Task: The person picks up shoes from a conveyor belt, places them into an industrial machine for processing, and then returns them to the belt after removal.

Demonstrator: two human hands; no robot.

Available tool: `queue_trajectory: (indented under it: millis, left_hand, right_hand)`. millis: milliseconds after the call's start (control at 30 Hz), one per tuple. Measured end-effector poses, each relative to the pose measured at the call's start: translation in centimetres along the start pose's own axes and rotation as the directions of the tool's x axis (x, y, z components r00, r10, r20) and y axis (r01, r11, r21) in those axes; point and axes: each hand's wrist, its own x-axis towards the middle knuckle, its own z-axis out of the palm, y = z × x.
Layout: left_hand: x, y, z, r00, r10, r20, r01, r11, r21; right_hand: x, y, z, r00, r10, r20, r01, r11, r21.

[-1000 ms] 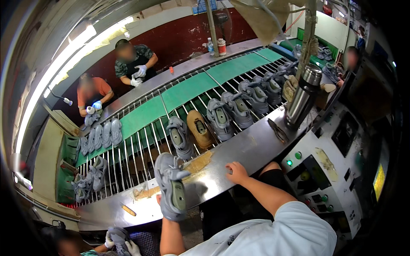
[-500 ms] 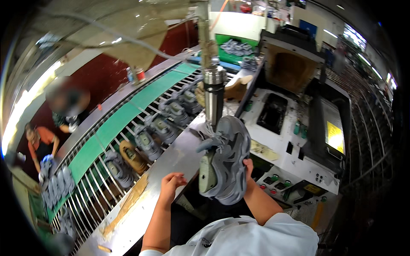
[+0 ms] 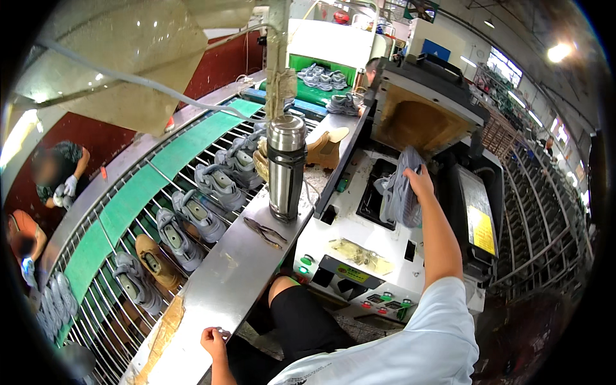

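My right hand [image 3: 418,181] is stretched out over a white machine [image 3: 359,250] and grips a grey sneaker [image 3: 399,192], holding it above the machine's dark opening [image 3: 375,199]. My left hand [image 3: 215,342] rests on the near edge of a steel shelf [image 3: 237,269], fingers curled, with nothing in it. Grey sneakers [image 3: 199,215] ride soles-down on a wire conveyor [image 3: 128,256] to my left, with a tan shoe [image 3: 154,263] among them.
A steel thermos [image 3: 286,165] stands on the shelf beside dark pliers [image 3: 263,231]. A tan boot [image 3: 324,146] lies behind it. Two people [image 3: 54,176] work across the green belt [image 3: 160,176]. The machine's raised box lid [image 3: 423,115] hangs over my right hand.
My head has turned right toward the machine. My right hand carried the grey sneaker from in front of my chest up and out over the machine's opening. My left hand stays on the shelf edge.
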Motion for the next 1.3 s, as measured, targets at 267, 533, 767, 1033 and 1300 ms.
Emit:
queue_trajectory:
  millis: [267,533,767,1033,1300]
  left_hand:
    - [-0.4,0.1,-0.6,0.999,0.017,-0.043,-0.016,1.0,0.015]
    - [-0.7,-0.2,-0.6,0.998,0.037,-0.047,-0.033,0.997,0.07]
    - [0.3,3.0,2.9,0.97,-0.243,0.001,0.241,0.959,-0.151]
    - [-2.7,3.8,19.8,0.737,-0.324,0.593,0.453,0.888,-0.078]
    - [-2.1,3.7,29.0,0.555,-0.277,0.784,0.541,0.836,-0.088]
  right_hand:
    - [4.0,-3.1,8.9,0.991,0.1,0.09,-0.034,0.836,-0.548]
    - [0.1,-2.8,9.4,0.985,0.17,0.01,-0.14,0.847,-0.513]
    - [-10.2,8.2,7.5,0.84,-0.54,-0.047,0.431,0.718,-0.547]
    - [-21.6,24.9,-6.7,0.791,-0.551,-0.267,0.538,0.833,-0.125]
    - [-15.9,34.9,-18.9,0.797,-0.283,-0.533,0.297,0.953,-0.062]
